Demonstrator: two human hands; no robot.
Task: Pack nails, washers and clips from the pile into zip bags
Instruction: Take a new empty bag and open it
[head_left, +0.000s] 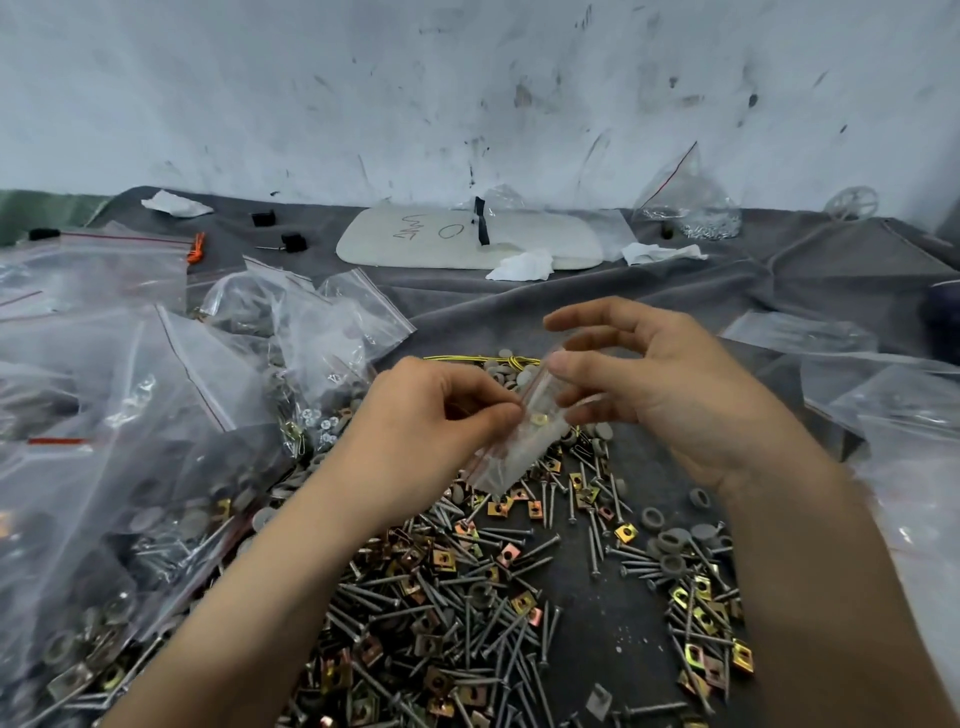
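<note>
Where the hands met: a small zip bag (522, 447) hung tilted above the pile (467, 597), with grey discs and one brass-coloured piece showing inside.
Left hand (431, 415): thumb and forefinger were pinched together on the bag's red-striped mouth.
Right hand (660, 384): thumb pressed on the bag's upper end, lower fingers curled behind it, upper fingers spread apart.
Pile: nails (498, 639), gold clips (441, 558) and grey washers (670, 543) lay mixed on the grey cloth (675, 291).
Filled bags (130, 467): they were heaped at the left, touching the pile.
</note>
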